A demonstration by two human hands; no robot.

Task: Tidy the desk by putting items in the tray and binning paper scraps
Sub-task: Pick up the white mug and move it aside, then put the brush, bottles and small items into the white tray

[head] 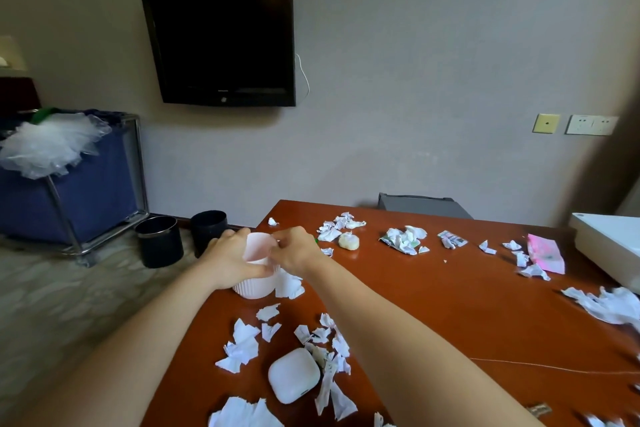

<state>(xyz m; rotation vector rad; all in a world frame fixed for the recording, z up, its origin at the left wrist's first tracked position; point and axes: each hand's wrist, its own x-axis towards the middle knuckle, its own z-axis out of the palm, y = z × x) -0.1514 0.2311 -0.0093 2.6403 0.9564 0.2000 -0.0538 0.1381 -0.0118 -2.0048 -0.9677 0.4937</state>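
Two hands at bin (252,288): left hand (230,258) grips its side, right hand (294,253) pinches liner (256,246) rim. Step, likely: readying bin. Scraps (242,343) below and right of hands; tray (609,243) far right. Next: free one hand, gather nearest scraps.

A hotel room: wall-mounted television (221,45), blue laundry cart (86,191), wooden desk (433,305).

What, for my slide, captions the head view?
Left hand and right hand hold a ribbed white container on a scrap-strewn desk.
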